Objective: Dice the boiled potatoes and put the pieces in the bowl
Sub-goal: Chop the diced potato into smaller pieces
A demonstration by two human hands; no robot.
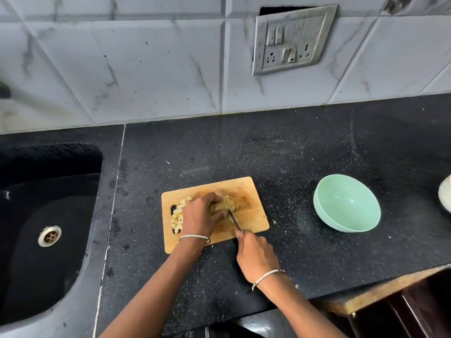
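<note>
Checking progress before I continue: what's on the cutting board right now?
Diced potato pieces lie at its left end. The left hand holds a potato that the right hand's knife cuts into. The left hand covers the potato's left part.

Matt wooden board [253,215], glossy speckled stone counter [280,154], smooth plastic bowl [324,213], metal blade [233,217].

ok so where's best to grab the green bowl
Probably take the green bowl by its left rim, coming from the cutting board side: it sits empty with its mouth open upward, so thumb inside and fingers outside can pinch the thin wall.
</note>
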